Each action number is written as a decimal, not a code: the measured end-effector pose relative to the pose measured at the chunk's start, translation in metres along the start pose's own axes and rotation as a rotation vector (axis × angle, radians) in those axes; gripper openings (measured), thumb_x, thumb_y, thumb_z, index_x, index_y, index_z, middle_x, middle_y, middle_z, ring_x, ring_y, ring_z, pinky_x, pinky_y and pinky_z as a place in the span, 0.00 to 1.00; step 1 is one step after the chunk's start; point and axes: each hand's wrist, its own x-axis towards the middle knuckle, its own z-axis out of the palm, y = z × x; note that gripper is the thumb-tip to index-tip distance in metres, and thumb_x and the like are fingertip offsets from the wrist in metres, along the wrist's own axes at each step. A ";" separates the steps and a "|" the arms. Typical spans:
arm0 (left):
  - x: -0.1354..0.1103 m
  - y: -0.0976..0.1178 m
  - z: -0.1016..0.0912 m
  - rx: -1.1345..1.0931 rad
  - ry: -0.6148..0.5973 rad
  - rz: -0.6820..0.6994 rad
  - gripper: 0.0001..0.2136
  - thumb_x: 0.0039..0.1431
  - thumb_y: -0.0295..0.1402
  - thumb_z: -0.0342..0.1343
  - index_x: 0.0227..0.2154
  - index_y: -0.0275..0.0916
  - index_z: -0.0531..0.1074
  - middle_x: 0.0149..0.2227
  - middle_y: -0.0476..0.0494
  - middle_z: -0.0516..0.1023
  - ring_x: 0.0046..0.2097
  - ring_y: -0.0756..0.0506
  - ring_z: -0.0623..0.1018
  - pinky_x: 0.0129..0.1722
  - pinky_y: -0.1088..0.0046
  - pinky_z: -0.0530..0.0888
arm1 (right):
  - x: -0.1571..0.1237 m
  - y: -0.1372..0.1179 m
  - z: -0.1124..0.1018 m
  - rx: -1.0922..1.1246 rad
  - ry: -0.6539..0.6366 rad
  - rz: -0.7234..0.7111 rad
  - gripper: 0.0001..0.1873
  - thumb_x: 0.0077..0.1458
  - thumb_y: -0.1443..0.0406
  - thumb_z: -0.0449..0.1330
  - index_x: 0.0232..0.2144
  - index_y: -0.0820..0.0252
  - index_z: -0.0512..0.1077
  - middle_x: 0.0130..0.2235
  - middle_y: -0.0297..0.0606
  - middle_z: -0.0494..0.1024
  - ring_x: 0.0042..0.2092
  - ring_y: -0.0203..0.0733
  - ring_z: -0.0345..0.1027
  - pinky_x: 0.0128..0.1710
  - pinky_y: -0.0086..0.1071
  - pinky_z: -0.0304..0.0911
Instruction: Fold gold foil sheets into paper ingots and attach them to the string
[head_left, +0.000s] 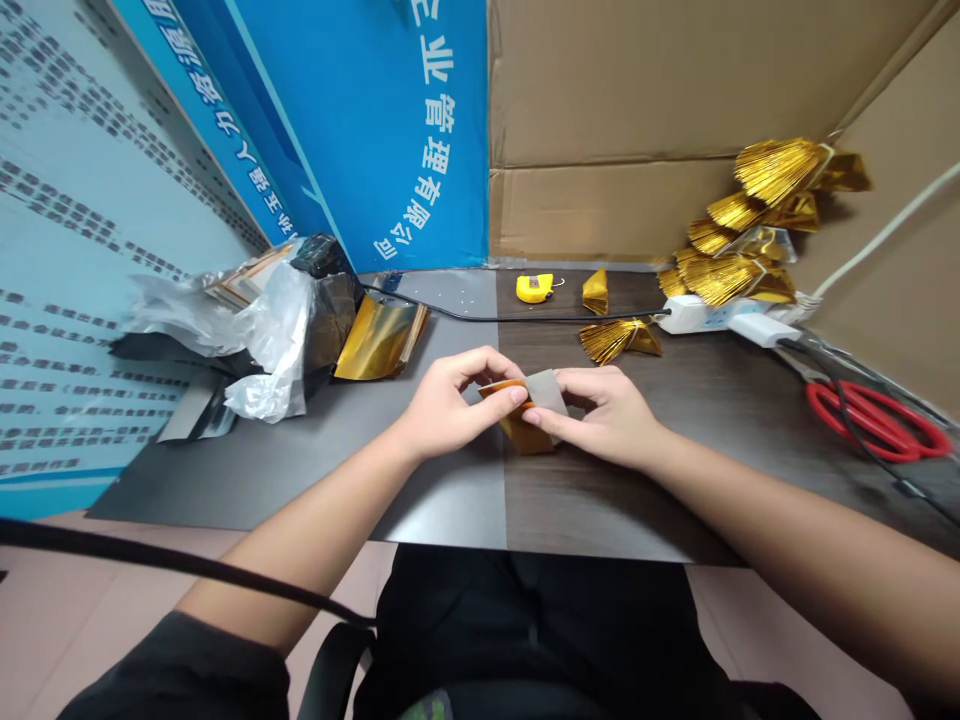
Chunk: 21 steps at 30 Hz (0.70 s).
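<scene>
Between my two hands, just above the table, is a partly folded sheet of gold foil paper (534, 436) with a grey-white back side. My left hand (466, 400) pinches its left edge between thumb and fingers. On the right side, my right hand (600, 408) grips a grey folded-over flap, thumb in front and fingers behind. Both thumbs nearly meet at the middle of the paper. Beyond my right hand lie a pleated gold paper fan (611, 340) and a small folded gold piece (596, 292).
A stack of gold sheets (379, 337) lies left, beside crumpled plastic bags (277, 320). At the back sits a yellow tape measure (534, 288). Several gold fans (720, 275) pile up right, near a white power strip (694, 314), cables and red-handled scissors (874, 420). Cardboard (600, 130) walls the back.
</scene>
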 end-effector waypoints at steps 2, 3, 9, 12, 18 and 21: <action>0.000 0.000 0.000 -0.010 -0.008 0.012 0.09 0.59 0.38 0.61 0.32 0.36 0.75 0.31 0.47 0.77 0.32 0.53 0.72 0.35 0.77 0.69 | 0.000 -0.001 -0.001 0.073 -0.040 0.078 0.15 0.58 0.58 0.64 0.25 0.62 0.72 0.23 0.31 0.70 0.25 0.32 0.60 0.25 0.27 0.55; 0.000 0.000 -0.001 -0.014 -0.015 0.017 0.09 0.60 0.38 0.61 0.32 0.36 0.74 0.31 0.47 0.77 0.32 0.53 0.72 0.34 0.77 0.69 | 0.000 -0.001 -0.001 0.115 -0.057 0.127 0.15 0.57 0.57 0.64 0.26 0.62 0.72 0.23 0.31 0.70 0.25 0.32 0.60 0.25 0.27 0.55; 0.002 -0.003 -0.002 -0.006 0.057 -0.086 0.10 0.60 0.39 0.60 0.31 0.36 0.73 0.30 0.49 0.75 0.30 0.53 0.70 0.32 0.77 0.67 | 0.003 0.005 -0.002 0.376 -0.226 0.329 0.18 0.49 0.55 0.70 0.35 0.62 0.76 0.33 0.35 0.77 0.34 0.39 0.71 0.35 0.32 0.69; 0.005 -0.007 -0.003 -0.017 0.123 -0.191 0.12 0.57 0.40 0.60 0.30 0.36 0.71 0.29 0.50 0.73 0.29 0.54 0.68 0.31 0.78 0.65 | 0.007 0.011 -0.004 0.419 -0.287 0.395 0.18 0.48 0.55 0.70 0.35 0.63 0.76 0.31 0.34 0.76 0.32 0.38 0.69 0.33 0.32 0.67; 0.009 -0.018 -0.005 -0.012 0.147 -0.437 0.10 0.53 0.39 0.59 0.28 0.37 0.68 0.26 0.52 0.71 0.28 0.54 0.68 0.30 0.77 0.63 | 0.013 0.024 -0.014 0.319 -0.220 0.551 0.22 0.43 0.51 0.72 0.29 0.63 0.73 0.25 0.31 0.72 0.27 0.34 0.63 0.26 0.28 0.56; 0.009 -0.021 -0.007 0.175 0.084 -0.523 0.09 0.55 0.38 0.57 0.29 0.37 0.69 0.27 0.51 0.74 0.29 0.52 0.70 0.31 0.76 0.63 | 0.013 0.031 -0.017 0.211 -0.229 0.590 0.22 0.44 0.50 0.70 0.31 0.62 0.73 0.24 0.32 0.74 0.26 0.37 0.65 0.26 0.30 0.57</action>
